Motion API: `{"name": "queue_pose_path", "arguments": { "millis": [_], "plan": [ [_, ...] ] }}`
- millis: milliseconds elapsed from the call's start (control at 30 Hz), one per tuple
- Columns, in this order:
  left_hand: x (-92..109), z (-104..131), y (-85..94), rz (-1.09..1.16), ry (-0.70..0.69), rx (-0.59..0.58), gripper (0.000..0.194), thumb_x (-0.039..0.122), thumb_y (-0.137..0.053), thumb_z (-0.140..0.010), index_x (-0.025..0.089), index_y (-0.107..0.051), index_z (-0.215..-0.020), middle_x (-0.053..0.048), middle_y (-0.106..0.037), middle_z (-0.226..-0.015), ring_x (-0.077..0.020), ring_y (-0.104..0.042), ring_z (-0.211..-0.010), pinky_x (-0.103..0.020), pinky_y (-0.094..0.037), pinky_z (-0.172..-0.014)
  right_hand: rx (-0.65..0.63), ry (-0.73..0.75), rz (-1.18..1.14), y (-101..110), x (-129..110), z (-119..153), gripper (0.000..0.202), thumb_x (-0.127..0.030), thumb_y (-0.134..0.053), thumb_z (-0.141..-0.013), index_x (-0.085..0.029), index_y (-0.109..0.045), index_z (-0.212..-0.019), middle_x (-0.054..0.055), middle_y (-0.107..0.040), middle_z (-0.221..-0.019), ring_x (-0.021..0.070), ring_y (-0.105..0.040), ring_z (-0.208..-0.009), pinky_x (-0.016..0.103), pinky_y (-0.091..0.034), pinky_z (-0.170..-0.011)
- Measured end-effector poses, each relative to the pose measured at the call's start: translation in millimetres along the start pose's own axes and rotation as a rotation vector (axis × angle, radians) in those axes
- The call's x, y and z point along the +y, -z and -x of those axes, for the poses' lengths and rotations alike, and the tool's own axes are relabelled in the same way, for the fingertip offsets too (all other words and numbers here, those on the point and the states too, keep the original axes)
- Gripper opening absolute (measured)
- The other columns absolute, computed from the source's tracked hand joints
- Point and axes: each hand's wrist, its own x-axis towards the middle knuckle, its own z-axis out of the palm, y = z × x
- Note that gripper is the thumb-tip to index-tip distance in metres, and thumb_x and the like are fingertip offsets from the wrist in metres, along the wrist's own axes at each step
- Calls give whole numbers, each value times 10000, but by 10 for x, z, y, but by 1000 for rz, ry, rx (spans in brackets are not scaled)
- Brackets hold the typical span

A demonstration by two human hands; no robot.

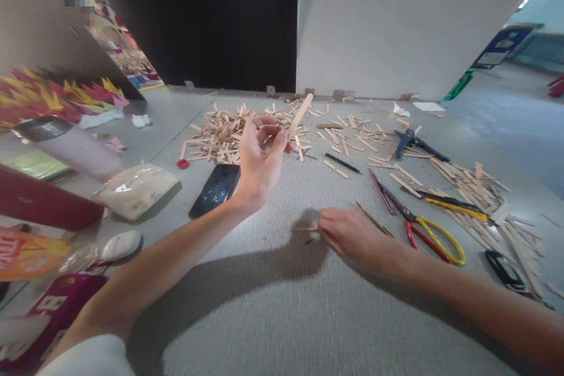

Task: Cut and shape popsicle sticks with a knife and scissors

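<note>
Raised above the table, my left hand pinches a wooden craft stick between thumb and fingers; the stick points up and away. Behind it spreads a pile of loose wooden sticks. Low over the tabletop, my right hand is closed, and a thin pale stick pokes out left of its fingertips, slightly blurred. Under the fingertips is a small dark sliver. Right of this hand are a pencil and scissors with red and yellow handles. A phone lies beside my left wrist.
Pliers, a black pen, a yellow-black cutter and more sticks lie to the right. At left are tumblers, a plastic packet and a white mouse. Upright black and white panels stand behind.
</note>
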Motion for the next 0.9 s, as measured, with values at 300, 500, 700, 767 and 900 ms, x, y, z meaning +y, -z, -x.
{"name": "queue_pose_path", "arguments": {
  "millis": [300, 500, 700, 767, 900],
  "plan": [
    [-22, 6, -1, -22, 60, 10, 338, -100, -684, -960, 223, -591, -926, 72, -668, -740, -65, -658, -592, -179, -572, -651, 131, -313, 89, 399, 903, -830, 321, -371, -746, -1086, -199, -714, -1355, 110, -733, -1371, 283, -753, -1135, 500, -660, -965],
    [-50, -2, 2, -9, 66, 16, 322, -79, -676, -968, 228, -583, -933, 76, -670, -755, -66, -658, -589, -190, -586, -665, 147, -198, 56, 382, 464, -627, 123, -223, -726, -1078, -154, -763, -1174, 89, -787, -1209, 271, -755, -1121, 485, -619, -1004],
    [-57, -4, -2, -6, 82, 8, 329, -86, -624, -984, 234, -567, -928, 84, -655, -728, -63, -656, -578, -182, -580, -649, -90, 254, -62, 123, -441, -118, 88, -153, -814, -956, -194, -805, -879, 25, -826, -918, 194, -764, -904, 266, -519, -697],
    [-54, 4, -8, -9, 95, 0, 326, -82, -629, -981, 233, -563, -927, 84, -655, -736, -63, -657, -581, -185, -579, -656, -99, 225, -45, 70, -471, -133, 101, -104, -801, -955, -182, -811, -892, 45, -831, -934, 205, -776, -926, 270, -527, -691],
    [-59, 6, -1, -23, 92, -20, 315, -59, -654, -966, 239, -549, -957, 84, -645, -750, -70, -661, -593, -191, -583, -668, 1, -78, 32, 139, 11, -419, 75, -154, -713, -1074, -148, -785, -1055, 65, -808, -1088, 223, -780, -967, 386, -644, -868]
  ]
}}
